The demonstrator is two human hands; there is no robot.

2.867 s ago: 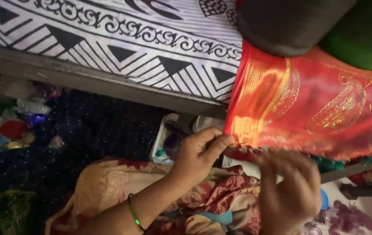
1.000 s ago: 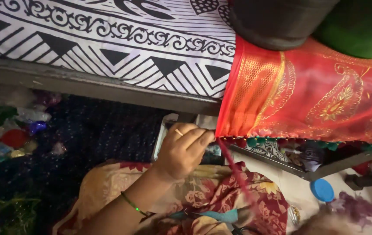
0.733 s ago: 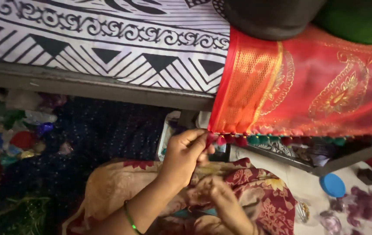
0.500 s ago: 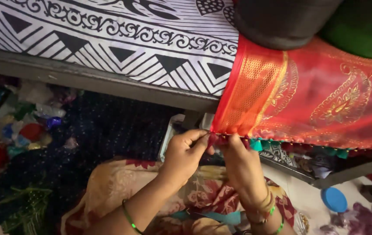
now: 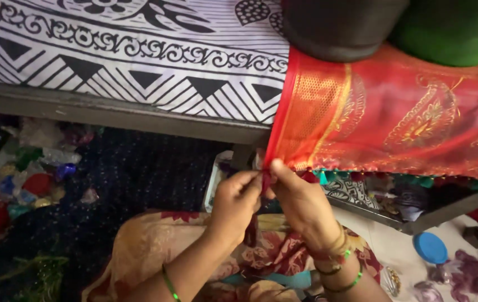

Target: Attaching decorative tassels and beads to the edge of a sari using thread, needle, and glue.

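Left hand: the left hand point(image 5: 238, 200) is raised with its fingers curled and pressed together on the lower corner of the red cloth point(image 5: 396, 117), thumb tip against the right hand.
Right hand: the right hand point(image 5: 300, 204) meets it from the other side, thumb and forefinger pinching the same corner; the two hands touch at the fingertips.
Red cloth: red with gold woven motifs, it hangs above the grip from the edge of the bed and spreads up and to the right of the pinch.
Tassels: a row of small green and red tassels point(image 5: 324, 178) runs along the hem just right of the grip.
Bed cover: a black-and-white patterned sheet point(image 5: 138, 50) lies above and to the left of the hands.
Cushions: a black one point(image 5: 340, 25) and a green one point(image 5: 454, 28) rest on the cloth, well above the grip.
Bangles: green and gold bands point(image 5: 344, 267) circle the right wrist, below the pinch; a thin green one point(image 5: 168, 284) sits on the left forearm.
Lap: floral fabric point(image 5: 155, 251) lies under the forearms.
Blue lid: a round lid point(image 5: 430, 247) lies on the floor, well right of the hands.
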